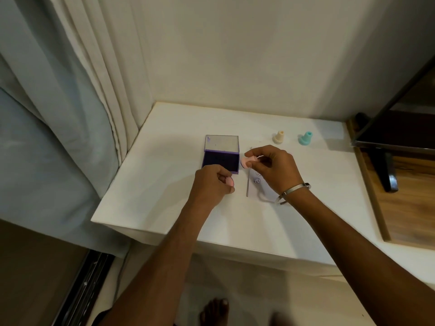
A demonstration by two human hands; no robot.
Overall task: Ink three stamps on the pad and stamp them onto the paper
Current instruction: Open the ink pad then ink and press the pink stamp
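So your right hand (270, 168) pinches the pink stamp (247, 161), left hand (211, 187) curled on its cap (229, 182); paper (255, 184) shows two prints.

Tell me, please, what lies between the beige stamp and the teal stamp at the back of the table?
Nothing: in the head view, the stretch between the beige stamp and the teal stamp is bare white table.

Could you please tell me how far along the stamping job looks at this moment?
Done: the ink pad is open, and the paper shows at least two faint marks. In hand: the right hand holds a pink stamp; the left hand holds a pink piece, perhaps its cap. Left: the cream stamp and teal stamp stand apart, seemingly unused.
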